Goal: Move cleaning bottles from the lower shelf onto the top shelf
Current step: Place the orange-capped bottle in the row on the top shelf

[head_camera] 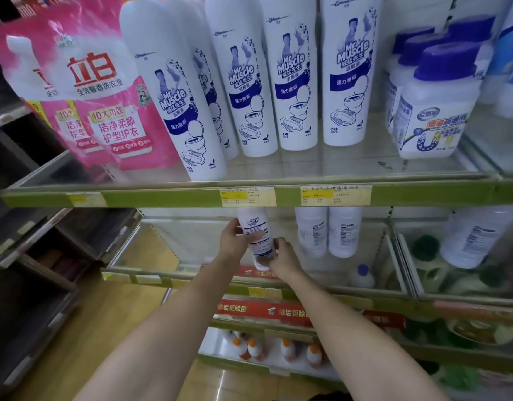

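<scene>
While pink plastic detergent pouches (104, 111) lean at the far left of the green-edged top shelf (162, 196), a row of tall white Mr Muscle cleaning bottles (249, 91) stands beside them. Below, on the lower shelf (168, 277), the left hand (235, 241) and right hand (284, 254) both curl round one small white cleaning bottle (256, 241), tilted. Two white bottles (327, 231) stand just right, and purple-capped white jars (431, 102) sit on the top shelf's right end.

Both bare forearms stretched forward and converging, left hand (234, 241) and right hand (284, 256) close together at one level, fingers (278, 243) curled inward toward each other, gripping.
</scene>
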`<state>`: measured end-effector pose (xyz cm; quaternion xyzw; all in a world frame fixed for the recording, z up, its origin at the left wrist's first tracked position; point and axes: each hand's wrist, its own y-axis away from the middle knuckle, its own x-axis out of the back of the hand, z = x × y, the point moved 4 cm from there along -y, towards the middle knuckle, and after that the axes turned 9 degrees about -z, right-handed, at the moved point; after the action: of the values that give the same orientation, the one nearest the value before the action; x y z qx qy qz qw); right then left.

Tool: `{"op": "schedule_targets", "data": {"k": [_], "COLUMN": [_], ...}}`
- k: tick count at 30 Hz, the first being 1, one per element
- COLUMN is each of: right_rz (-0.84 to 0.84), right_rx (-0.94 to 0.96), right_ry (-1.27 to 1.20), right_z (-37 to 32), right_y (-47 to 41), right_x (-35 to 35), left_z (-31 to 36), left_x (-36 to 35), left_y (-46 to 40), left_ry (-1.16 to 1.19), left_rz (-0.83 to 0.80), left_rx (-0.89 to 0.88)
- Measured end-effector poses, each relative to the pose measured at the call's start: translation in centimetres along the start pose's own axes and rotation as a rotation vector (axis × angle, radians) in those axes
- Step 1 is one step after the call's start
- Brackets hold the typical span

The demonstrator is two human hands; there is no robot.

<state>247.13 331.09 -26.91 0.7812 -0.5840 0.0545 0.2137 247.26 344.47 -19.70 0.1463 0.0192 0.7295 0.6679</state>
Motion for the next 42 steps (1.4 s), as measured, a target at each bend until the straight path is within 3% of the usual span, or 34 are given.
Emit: {"op": "schedule_targets", "data": {"k": [5,12,17,22,26,31,37,42], "right_rz": [-0.097,-0.211,-0.074,0.185,0.193,0.114,0.148,0.255], "right_rx": [-0.041,-0.090,-0.100,-0.164,-0.214,-0.210,-0.058,-0.017], "right_ry": [0.001,-0.027,0.006,0.331,0.419,0.280,0.066,0.006], "right_z": [-0.2,-0.2,-0.4,-0.1,0.5,1.1,0.7,1.7], "right_y": [2.8,9.2,15.9,22.4,27.3,30.4,32.0,33.1], "right_x": [0.0,-0.6,-0.9,-0.2,0.3,1.6,5.0,10.0], "left_z": [-0.3,-0.2,-1.5,-1.5,-1.2,-0.7,2.9,6.8], "left_x": [0.7,1.8,0.2,-4.2,-7.5,-9.6,-12.3,-16.7], "left_y": [2.8,7.2,10.7,15.2,19.0,20.9,23.6,24.3], "left_ry": [0.165,0.238,0.251,0.371,0.477,0.577,0.560,0.522], "left_rz": [0.010,-0.126,-0.260,-0.485,-0.516,-0.487,-0.687,-0.678], "left_rx": [0.067,0.106,0.205,0.311,0.330,0.327,0.245,0.112]}}
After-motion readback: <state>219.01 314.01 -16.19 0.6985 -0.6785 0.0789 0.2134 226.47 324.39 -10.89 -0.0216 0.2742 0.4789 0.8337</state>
